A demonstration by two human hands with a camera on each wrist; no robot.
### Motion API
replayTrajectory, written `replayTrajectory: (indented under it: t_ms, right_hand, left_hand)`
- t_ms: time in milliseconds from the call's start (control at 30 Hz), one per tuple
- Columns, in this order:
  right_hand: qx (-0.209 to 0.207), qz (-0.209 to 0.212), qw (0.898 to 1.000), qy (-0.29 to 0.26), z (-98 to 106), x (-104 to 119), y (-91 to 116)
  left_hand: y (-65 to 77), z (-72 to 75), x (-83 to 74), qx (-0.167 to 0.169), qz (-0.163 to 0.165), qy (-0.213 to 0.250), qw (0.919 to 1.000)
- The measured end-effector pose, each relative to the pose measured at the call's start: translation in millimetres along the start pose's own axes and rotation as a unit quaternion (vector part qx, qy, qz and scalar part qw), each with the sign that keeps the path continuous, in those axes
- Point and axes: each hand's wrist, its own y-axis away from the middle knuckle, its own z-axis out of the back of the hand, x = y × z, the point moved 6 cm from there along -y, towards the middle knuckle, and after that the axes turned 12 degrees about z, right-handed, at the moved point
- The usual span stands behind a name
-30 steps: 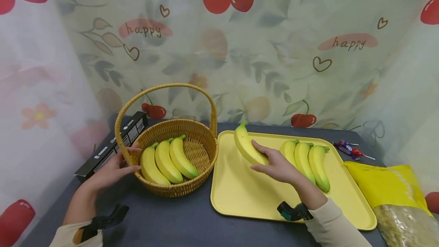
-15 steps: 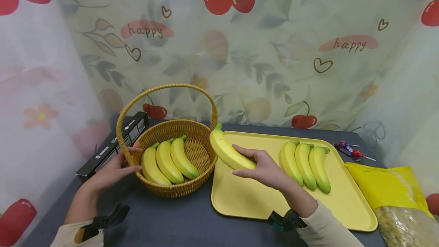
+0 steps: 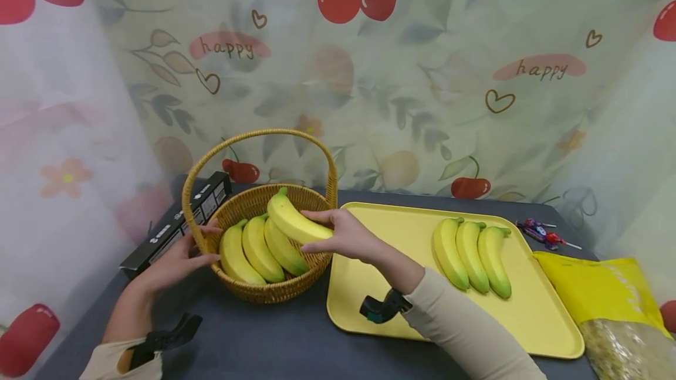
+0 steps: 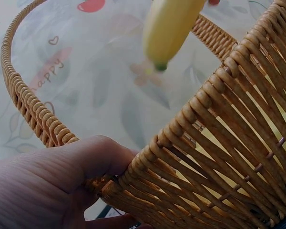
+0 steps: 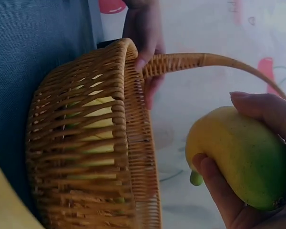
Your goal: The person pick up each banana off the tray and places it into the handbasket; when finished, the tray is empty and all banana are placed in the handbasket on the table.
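Slip could drop curved yellow banana our right hand pinches; our left hand grips round tan wicker basket.

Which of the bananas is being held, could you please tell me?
The banana in the right hand, above the basket; three others lie inside it, another three on the tray.

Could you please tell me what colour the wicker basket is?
The wicker basket is golden brown, clearest in the head view.

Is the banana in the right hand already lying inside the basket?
No, the right wrist view shows the right hand holding this banana above the basket, with a visible gap between them.
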Motion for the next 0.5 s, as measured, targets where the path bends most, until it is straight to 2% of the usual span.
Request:
replayTrajectory:
  t_ms: [200,367,500]
  right_hand:
    - [0.026,-0.012,1.0,-0.01,-21.3,-3.0,-37.2]
    - [0.052,-0.026,0.998,0.0,-39.9,-6.5,-60.7]
    - [0.053,-0.043,0.998,-0.01,-51.6,-13.3,-76.1]
  left_hand:
    - [-0.1,-0.8,-1.2,0.001,0.0,-0.003,1.0]
    - [-0.1,-0.7,-1.3,-0.002,-0.004,-0.007,1.0]
    - [0.1,0.2,-1.0,-0.005,-0.001,-0.007,1.0]
